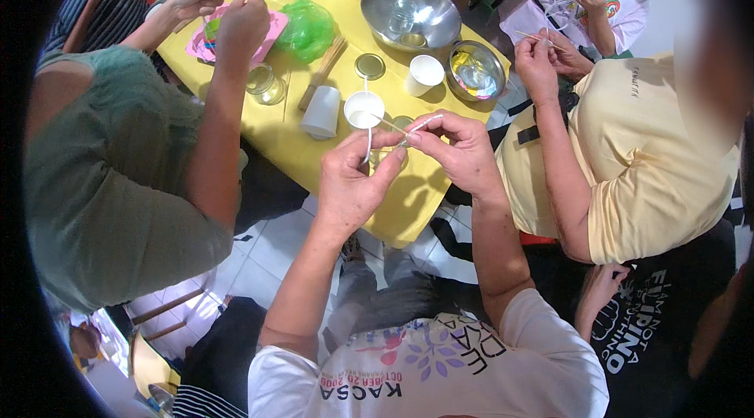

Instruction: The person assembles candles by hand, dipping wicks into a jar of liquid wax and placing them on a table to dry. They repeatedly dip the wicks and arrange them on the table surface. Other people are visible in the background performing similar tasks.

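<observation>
My left hand (pixel 352 182) and right hand (pixel 465 152), thumbs and forefingers nearly closed, pinch a thin pale wooden stick (pixel 390 125) and narrow white strip (pixel 428 120), their join unclear, above the yellow-covered table (pixel 416 198). Beyond: a round white cup (pixel 364 109); a wide silver metal bowl (pixel 393 11).

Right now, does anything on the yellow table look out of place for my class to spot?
One white cup shows no open mouth: upturned or lying on its side, I can't tell which; other cups stand mouth-up.
</observation>
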`<state>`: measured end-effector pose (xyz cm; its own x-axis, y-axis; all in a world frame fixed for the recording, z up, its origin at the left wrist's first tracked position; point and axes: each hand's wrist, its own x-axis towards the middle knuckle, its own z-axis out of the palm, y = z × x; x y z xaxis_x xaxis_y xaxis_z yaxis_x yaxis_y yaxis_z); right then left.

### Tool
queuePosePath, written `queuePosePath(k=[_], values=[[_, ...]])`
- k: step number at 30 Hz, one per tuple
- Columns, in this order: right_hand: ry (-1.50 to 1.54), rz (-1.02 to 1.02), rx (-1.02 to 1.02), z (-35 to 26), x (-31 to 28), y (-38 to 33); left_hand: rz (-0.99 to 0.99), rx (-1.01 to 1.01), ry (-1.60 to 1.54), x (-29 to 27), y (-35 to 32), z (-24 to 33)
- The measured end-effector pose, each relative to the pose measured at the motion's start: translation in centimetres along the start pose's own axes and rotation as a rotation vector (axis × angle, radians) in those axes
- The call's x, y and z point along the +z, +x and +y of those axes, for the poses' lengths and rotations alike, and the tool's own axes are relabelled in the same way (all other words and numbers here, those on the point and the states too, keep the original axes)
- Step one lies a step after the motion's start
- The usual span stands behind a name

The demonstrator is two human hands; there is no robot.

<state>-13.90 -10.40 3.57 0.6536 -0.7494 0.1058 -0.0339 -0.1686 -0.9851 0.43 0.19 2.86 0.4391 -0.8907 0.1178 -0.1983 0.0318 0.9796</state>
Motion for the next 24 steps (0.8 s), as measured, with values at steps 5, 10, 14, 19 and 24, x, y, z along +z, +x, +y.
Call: queuePosePath(k=[5,10,14,19,24], values=[[0.037,-0.021,0.040,-0.69,0.21,-0.19,0.048,0.202,0.035,0.12,0.02,0.76],[0.066,-0.053,0.082,-0.90,0.24,-0.33,0.074,0.167,0.095,0.22,-0.13,0.49],[0.067,-0.108,0.082,-0.89,0.03,-0.38,0.117,0.227,0.089,0.09,-0.13,0.52],[0.071,-0.119,0.040,-0.88,0.14,-0.74,0.134,0.253,0.100,0.29,-0.11,0.44],[0.000,-0.080,0.020,-1.05,0.51,-0.96,0.138,0.263,0.091,0.44,-0.32,0.10]])
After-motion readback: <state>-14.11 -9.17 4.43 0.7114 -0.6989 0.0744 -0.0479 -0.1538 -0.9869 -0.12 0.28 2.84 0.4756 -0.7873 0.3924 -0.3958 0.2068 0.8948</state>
